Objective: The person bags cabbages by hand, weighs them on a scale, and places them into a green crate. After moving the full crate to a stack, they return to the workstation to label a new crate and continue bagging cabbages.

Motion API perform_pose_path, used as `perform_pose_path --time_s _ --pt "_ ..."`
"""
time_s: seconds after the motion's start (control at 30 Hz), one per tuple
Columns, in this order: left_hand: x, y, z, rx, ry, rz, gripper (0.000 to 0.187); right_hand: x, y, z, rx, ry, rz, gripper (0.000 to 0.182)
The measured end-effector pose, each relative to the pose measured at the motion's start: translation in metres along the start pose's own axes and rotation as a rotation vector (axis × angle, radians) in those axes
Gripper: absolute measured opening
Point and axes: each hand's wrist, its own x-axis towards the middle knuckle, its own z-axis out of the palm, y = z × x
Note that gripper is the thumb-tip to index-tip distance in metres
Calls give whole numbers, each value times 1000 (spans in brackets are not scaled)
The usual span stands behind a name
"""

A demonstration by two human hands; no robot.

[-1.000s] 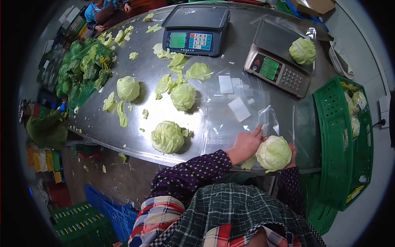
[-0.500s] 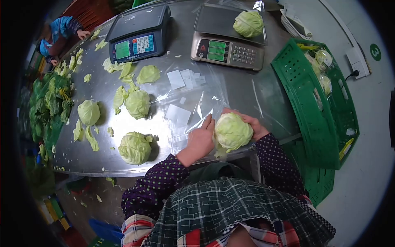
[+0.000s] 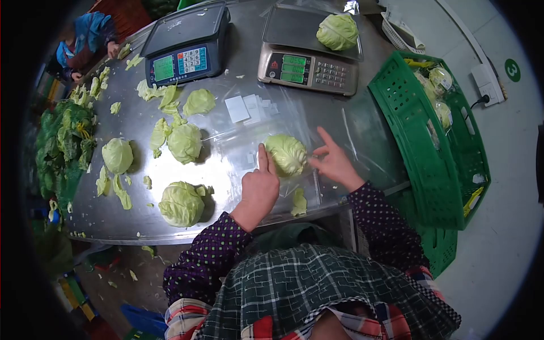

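A pale green cabbage (image 3: 286, 155) rests on clear plastic film (image 3: 238, 136) on the metal table, between my two hands. My left hand (image 3: 260, 184) is at its left side, with one finger stretched up against or close by it; whether anything is pinched there cannot be made out. My right hand (image 3: 335, 163) is open at its right, fingers spread, fingertips near the cabbage. White labels (image 3: 237, 109) lie beyond it, and a loose leaf (image 3: 299, 202) lies nearer to me.
Three cabbages and loose leaves lie on the metal table (image 3: 130, 224) at left. Behind stand a dark scale (image 3: 184, 62) and a silver scale (image 3: 309, 71) bearing a cabbage (image 3: 338, 32). Green crates (image 3: 405, 136) stand at right. A person (image 3: 85, 42) is at far left.
The cabbage has moved left and away from me, onto the film. My right hand has let go of it and opened; a leaf now lies apart near the edge.
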Motion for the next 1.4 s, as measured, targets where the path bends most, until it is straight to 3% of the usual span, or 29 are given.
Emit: perform_pose_path --time_s 0.03,0.1,0.13,0.2,0.23,0.3,0.33,0.43,0.53,0.57,0.63,0.67,0.73,0.8,0.83,0.87,0.97,1.0,1.03,1.07,1.1,1.13,1.17,1.27,1.4 --pt "0 -3 -1 6 3 -3 71 6 3 7 3 0 -7 84" --pt "2 -10 -2 -263 77 7 69 18 1 14 -275 345 -185 54" --pt "2 -12 -4 -258 79 12 69 26 5 15 -271 350 -186 54" --pt "4 -15 -17 -734 240 43 71 37 -11 11 -184 215 -215 26" --pt "4 -24 -28 -725 262 37 71 39 -20 2 -187 213 -238 26" --pt "-19 -27 -85 -1182 155 -111 77 -5 -83 -28 146 129 -271 21" --pt "-23 -35 -108 -1296 21 -174 78 -1 -84 -31 135 117 -339 19" --pt "-40 -45 -156 -1293 139 -5 75 -33 -146 -63 23 5 -514 19" --pt "-46 -54 -180 -1273 33 -161 75 -21 -163 -71 31 -22 -365 15" --pt "-47 -58 -187 -1307 60 -89 76 -23 -174 -77 29 -18 -386 15" --pt "-48 -65 -193 -1392 123 46 76 -34 -198 -94 -38 -9 -702 13" --pt "-45 -62 -190 -1312 238 -10 71 -39 -212 -100 20 -11 -546 14" --pt "-41 -68 -184 -1447 110 -109 77 -2 -198 -100 -282 -108 -465 15" --pt "-44 -65 -163 -1397 57 -37 79 21 -207 -101 -406 -204 -462 14" --pt "-45 -59 -140 -1344 96 8 78 21 -224 -100 -269 -251 -382 13" --pt "-45 -53 -117 -1289 137 50 78 23 -233 -96 -128 -310 -277 13" --pt "-50 -44 -79 -1109 320 16 73 80 -259 -49 4 -264 -510 31" --pt "-53 -45 -85 -1068 290 -64 70 114 -255 -18 -159 -289 -692 41" --pt "-52 -45 -78 -1012 369 -112 67 128 -259 22 -278 -374 -656 53" --pt "-51 -44 -71 -950 474 -115 69 163 -239 68 -439 -377 -944 65" --pt "-52 -46 -68 -885 578 -118 70 165 -244 107 -607 -456 -882 79" --pt "-58 -49 -78 -943 428 -168 75 180 -229 150 -618 -497 -925 93" --pt "-65 -51 -87 -1002 280 -220 80 181 -225 180 -707 -492 -923 95" --pt "-80 -56 -69 -1017 348 -128 95 195 -199 246 -838 -601 -964 103" --pt "-94 -64 -66 -1142 367 -195 98 191 -231 241 -901 -615 -862 89"
